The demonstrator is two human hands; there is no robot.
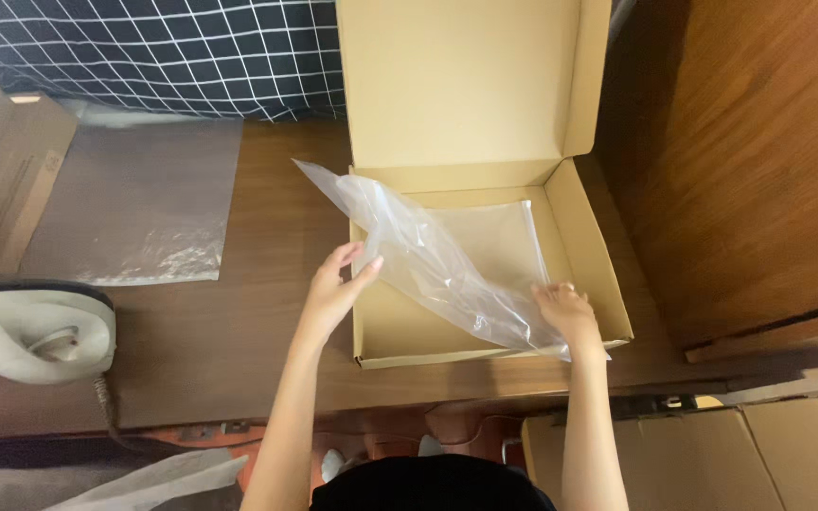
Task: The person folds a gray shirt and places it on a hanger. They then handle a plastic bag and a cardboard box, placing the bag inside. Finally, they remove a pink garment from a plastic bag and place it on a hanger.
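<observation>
Head view, plastic bag (pixel 428 255) between left hand (pixel 338 284), right hand (pixel 565 312), over cardboard box (pixel 598 255)

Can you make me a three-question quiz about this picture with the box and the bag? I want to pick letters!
1. Where is the clear plastic bag?
A. over the open cardboard box
B. on the floor
C. on the iron

2. How many hands touch the bag?
A. none
B. one
C. two

3. How is the box's lid?
A. taped shut
B. standing open
C. torn off

Answers: 1 A, the bag drapes across the box. 2 C, the left hand and the right hand each hold an edge. 3 B, the lid stands up behind the tray.
</observation>
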